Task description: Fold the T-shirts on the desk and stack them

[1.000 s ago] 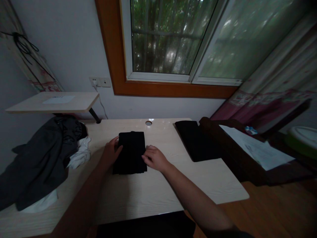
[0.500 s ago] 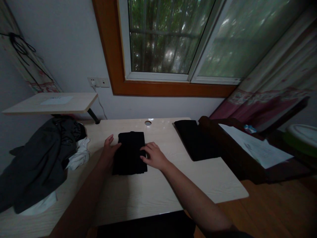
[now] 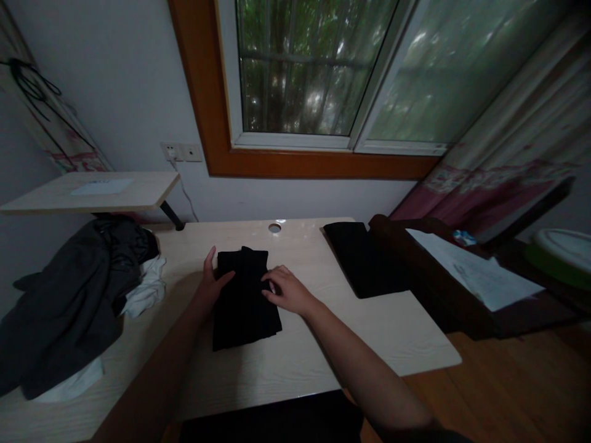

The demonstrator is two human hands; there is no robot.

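Note:
A folded black garment (image 3: pixel 244 301) lies flat on the pale wood-look table (image 3: pixel 318 344), a small tab of cloth showing at its far edge. My left hand (image 3: pixel 212 286) is at its left side, open, with the thumb laid over the cloth and the fingers stretched up along the edge. On the right side, my right hand (image 3: pixel 289 290) rests with curved fingers, the forefinger and thumb apart and their tips on the cloth's edge. Whether any fingers reach under the fabric is hidden.
A heap of dark grey clothing (image 3: pixel 74 301) with a white cloth (image 3: pixel 146 286) sits at the left, beneath a raised shelf (image 3: pixel 138 195). Another folded black cloth (image 3: pixel 364 261) lies at the right. Beyond it are dark brown furniture with a paper sheet (image 3: pixel 471 271).
The black garment's near edge has come closer to me and spread a little, and it is slightly turned. My left hand has shifted right, its thumb further over the cloth. My right hand has barely moved.

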